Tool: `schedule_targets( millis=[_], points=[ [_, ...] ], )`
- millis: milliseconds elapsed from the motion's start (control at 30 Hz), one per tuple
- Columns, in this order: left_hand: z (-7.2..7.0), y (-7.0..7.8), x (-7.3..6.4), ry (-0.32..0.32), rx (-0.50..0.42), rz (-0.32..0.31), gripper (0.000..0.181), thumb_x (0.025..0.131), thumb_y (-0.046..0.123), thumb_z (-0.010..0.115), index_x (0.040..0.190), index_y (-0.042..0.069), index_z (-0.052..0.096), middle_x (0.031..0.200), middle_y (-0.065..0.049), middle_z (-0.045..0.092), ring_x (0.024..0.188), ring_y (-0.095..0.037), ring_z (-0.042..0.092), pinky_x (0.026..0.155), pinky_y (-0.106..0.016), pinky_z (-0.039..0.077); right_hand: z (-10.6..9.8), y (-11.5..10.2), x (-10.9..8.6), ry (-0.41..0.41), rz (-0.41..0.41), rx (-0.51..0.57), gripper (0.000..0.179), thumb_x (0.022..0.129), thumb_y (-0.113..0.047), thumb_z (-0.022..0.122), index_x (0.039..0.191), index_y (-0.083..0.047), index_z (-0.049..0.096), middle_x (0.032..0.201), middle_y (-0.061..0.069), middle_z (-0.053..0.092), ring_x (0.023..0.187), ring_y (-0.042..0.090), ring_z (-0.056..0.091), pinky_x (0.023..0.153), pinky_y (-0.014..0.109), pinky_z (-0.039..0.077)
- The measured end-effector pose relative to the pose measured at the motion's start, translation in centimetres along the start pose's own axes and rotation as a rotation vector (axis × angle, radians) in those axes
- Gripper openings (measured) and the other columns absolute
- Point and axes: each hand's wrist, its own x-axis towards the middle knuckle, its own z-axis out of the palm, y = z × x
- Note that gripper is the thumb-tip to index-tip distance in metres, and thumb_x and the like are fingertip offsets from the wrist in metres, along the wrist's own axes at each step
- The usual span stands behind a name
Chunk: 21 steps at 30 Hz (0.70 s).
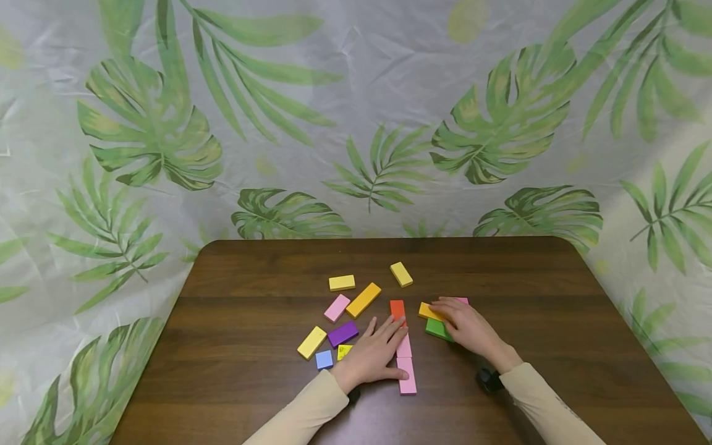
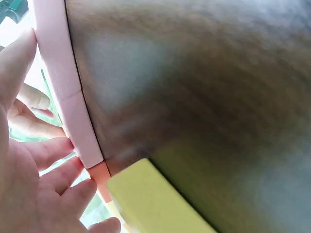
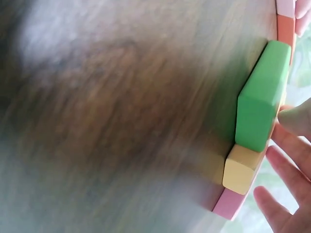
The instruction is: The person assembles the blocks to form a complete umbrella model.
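Note:
My left hand (image 1: 372, 355) lies over a straight row of wooden blocks, its fingers spread. A red block (image 1: 397, 306) heads the row, followed by a pink block (image 1: 405, 347) and a nearer pink block (image 1: 408, 378). The left fingertips touch the row around the red and middle pink blocks; the thumb reaches the nearer pink one. To the right, my right hand (image 1: 467, 327) rests with extended fingers on an orange block (image 1: 425, 310). A green block (image 3: 257, 107) lies beside the orange one, nearer me. Another pink block (image 1: 461, 300) is partly hidden behind the right hand.
Left of the row lie a purple block (image 1: 343, 334), a blue block (image 1: 324, 360), a pink block (image 1: 337, 308), an orange block (image 1: 364, 300) and yellow blocks, one (image 1: 345, 351) partly behind my left hand. Farther back are two yellow blocks (image 1: 342, 283) on the brown table (image 1: 250, 309).

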Motion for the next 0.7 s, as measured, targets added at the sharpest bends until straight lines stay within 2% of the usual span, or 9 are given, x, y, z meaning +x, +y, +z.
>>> schedule_targets(
  millis=[133, 300, 433, 700],
  points=[
    [0.05, -0.03, 0.05, -0.001, -0.005, -0.004, 0.088, 0.083, 0.063, 0.06, 0.146, 0.006, 0.038, 0.155, -0.009, 0.027, 0.142, -0.026, 0.022, 0.111, -0.05, 0.02, -0.05, 0.24, -0.06, 0.03, -0.018, -0.023, 0.035, 0.084, 0.001, 0.066, 0.119, 0.001, 0.065, 0.121, 0.016, 0.062, 0.117, 0.035, 0.052, 0.097, 0.055, 0.04],
    [0.01, -0.05, 0.05, -0.008, -0.014, -0.011, 0.088, 0.083, 0.063, 0.06, 0.146, 0.006, 0.038, 0.155, -0.008, 0.027, 0.142, -0.026, 0.022, 0.111, -0.05, 0.02, -0.16, 0.54, -0.08, 0.064, -0.023, -0.04, 0.032, 0.081, 0.001, 0.07, 0.113, 0.0, 0.069, 0.114, 0.012, 0.066, 0.104, 0.029, 0.056, 0.089, 0.05, 0.046],
    [-0.07, -0.05, 0.01, -0.01, -0.016, -0.015, 0.088, 0.083, 0.063, 0.06, 0.146, 0.006, 0.039, 0.155, -0.008, 0.026, 0.142, -0.025, 0.022, 0.111, -0.05, 0.019, -0.27, 0.59, -0.01, 0.056, -0.001, -0.032, 0.03, 0.082, 0.001, 0.07, 0.112, -0.001, 0.069, 0.112, 0.011, 0.066, 0.098, 0.026, 0.055, 0.085, 0.045, 0.049],
    [-0.1, -0.04, -0.04, -0.006, -0.013, -0.017, 0.089, 0.082, 0.064, 0.06, 0.147, 0.007, 0.038, 0.155, -0.007, 0.027, 0.142, -0.025, 0.022, 0.111, -0.052, 0.018, -0.24, 0.53, 0.2, 0.036, 0.022, -0.034, 0.029, 0.082, -0.001, 0.071, 0.111, -0.001, 0.069, 0.114, 0.012, 0.065, 0.097, 0.025, 0.055, 0.082, 0.042, 0.05]
  ],
)
